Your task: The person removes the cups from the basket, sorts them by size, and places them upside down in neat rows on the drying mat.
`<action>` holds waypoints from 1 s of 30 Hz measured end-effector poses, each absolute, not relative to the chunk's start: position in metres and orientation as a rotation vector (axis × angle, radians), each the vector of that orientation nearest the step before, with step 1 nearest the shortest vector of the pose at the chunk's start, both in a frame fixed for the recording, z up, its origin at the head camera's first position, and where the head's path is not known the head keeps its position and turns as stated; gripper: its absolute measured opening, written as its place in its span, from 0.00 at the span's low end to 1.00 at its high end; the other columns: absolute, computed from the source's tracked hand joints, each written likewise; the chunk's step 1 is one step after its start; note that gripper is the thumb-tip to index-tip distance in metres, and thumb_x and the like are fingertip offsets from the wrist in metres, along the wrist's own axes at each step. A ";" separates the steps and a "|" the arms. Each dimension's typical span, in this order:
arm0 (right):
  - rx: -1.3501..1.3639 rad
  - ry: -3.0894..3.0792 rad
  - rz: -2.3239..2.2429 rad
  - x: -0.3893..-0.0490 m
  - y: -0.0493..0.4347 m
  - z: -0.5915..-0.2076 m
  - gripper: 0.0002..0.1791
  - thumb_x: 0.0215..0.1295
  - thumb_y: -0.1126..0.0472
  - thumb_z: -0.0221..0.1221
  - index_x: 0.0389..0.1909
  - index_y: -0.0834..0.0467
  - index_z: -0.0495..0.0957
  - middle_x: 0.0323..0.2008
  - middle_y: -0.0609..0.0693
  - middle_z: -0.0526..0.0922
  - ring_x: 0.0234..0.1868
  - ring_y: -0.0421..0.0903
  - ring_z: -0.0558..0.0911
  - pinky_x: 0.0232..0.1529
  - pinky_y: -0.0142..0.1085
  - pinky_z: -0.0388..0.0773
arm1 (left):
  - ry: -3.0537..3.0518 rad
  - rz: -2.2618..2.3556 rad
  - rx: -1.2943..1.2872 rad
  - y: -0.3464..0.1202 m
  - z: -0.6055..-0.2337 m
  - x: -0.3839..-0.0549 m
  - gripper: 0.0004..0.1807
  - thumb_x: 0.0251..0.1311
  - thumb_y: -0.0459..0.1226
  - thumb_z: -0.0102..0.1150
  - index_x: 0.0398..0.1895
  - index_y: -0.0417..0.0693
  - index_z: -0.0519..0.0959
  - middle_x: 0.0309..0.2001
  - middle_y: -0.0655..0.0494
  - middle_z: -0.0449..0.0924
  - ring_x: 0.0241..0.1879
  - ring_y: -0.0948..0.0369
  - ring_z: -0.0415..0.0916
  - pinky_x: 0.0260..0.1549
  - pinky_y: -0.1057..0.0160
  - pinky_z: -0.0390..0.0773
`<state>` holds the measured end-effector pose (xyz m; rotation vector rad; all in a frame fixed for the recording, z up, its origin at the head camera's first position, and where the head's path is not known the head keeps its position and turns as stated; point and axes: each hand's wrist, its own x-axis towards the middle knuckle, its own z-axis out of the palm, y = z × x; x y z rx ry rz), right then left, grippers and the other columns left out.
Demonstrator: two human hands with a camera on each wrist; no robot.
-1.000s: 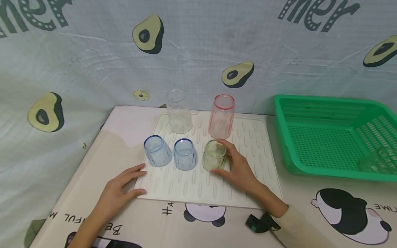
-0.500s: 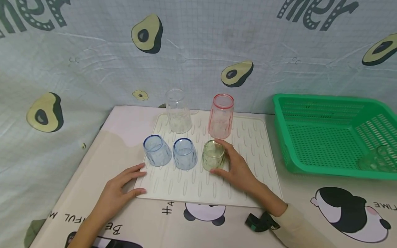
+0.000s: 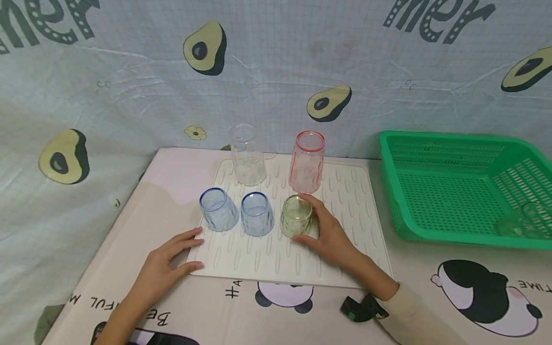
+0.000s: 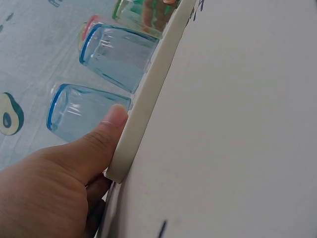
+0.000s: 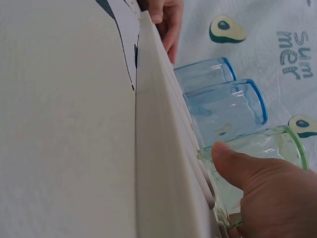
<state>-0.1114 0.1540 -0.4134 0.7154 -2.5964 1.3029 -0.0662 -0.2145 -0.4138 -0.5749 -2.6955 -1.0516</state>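
A light green glass point(image 3: 294, 221) stands on a white ridged drying mat point(image 3: 276, 268), its green ring uppermost. My right hand point(image 3: 329, 234) holds it from the right, thumb at the near side and index finger near the top. Left of it are two blue glasses, one in the middle point(image 3: 257, 218) and one farther left point(image 3: 220, 213). Behind them stand a tall clear glass point(image 3: 248, 160) and a tall pink-rimmed glass point(image 3: 306, 167). My left hand point(image 3: 161, 268) rests at the mat's left edge, fingers spread; the left wrist view shows its thumb point(image 4: 106, 134) against that edge.
A green plastic basket point(image 3: 396, 206) stands to the right of the mat, with a clear glass point(image 3: 523, 223) lying inside. A small black object point(image 3: 361, 309) sits by the right wrist. A printed fabric sheet point(image 3: 267, 62) hangs right behind the tall glasses.
Hands and glasses keep their places on the mat. Only a slight shift of the head view is visible.
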 end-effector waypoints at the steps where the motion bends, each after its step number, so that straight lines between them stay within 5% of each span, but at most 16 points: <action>1: 0.716 -2.598 1.302 -0.111 0.154 -0.413 0.56 0.46 0.60 0.75 0.72 0.43 0.51 0.67 0.53 0.64 0.65 0.49 0.67 0.63 0.47 0.66 | -2.696 -1.047 -0.577 -0.214 -0.414 -0.066 0.27 0.39 0.34 0.76 0.49 0.45 0.82 0.61 0.53 0.74 0.64 0.61 0.66 0.59 0.83 0.54; 16: 0.753 -2.553 1.302 -0.112 0.154 -0.412 0.56 0.46 0.62 0.75 0.72 0.44 0.50 0.68 0.48 0.63 0.65 0.46 0.66 0.64 0.45 0.65 | -2.714 -1.018 -0.571 -0.215 -0.414 -0.066 0.27 0.41 0.36 0.76 0.50 0.45 0.82 0.61 0.54 0.74 0.63 0.57 0.67 0.58 0.84 0.53; 24: 0.730 -2.575 1.320 -0.113 0.154 -0.412 0.55 0.48 0.61 0.74 0.73 0.42 0.50 0.69 0.47 0.62 0.66 0.45 0.65 0.65 0.46 0.64 | -2.721 -1.011 -0.564 -0.215 -0.412 -0.067 0.26 0.42 0.38 0.76 0.50 0.47 0.82 0.61 0.55 0.74 0.63 0.65 0.65 0.58 0.85 0.53; 30: 0.743 -2.589 1.313 -0.112 0.156 -0.408 0.59 0.47 0.61 0.74 0.74 0.46 0.45 0.69 0.50 0.61 0.67 0.47 0.64 0.65 0.44 0.64 | -2.733 -1.024 -0.546 -0.214 -0.415 -0.067 0.26 0.43 0.39 0.75 0.50 0.47 0.82 0.61 0.55 0.73 0.63 0.57 0.66 0.58 0.85 0.53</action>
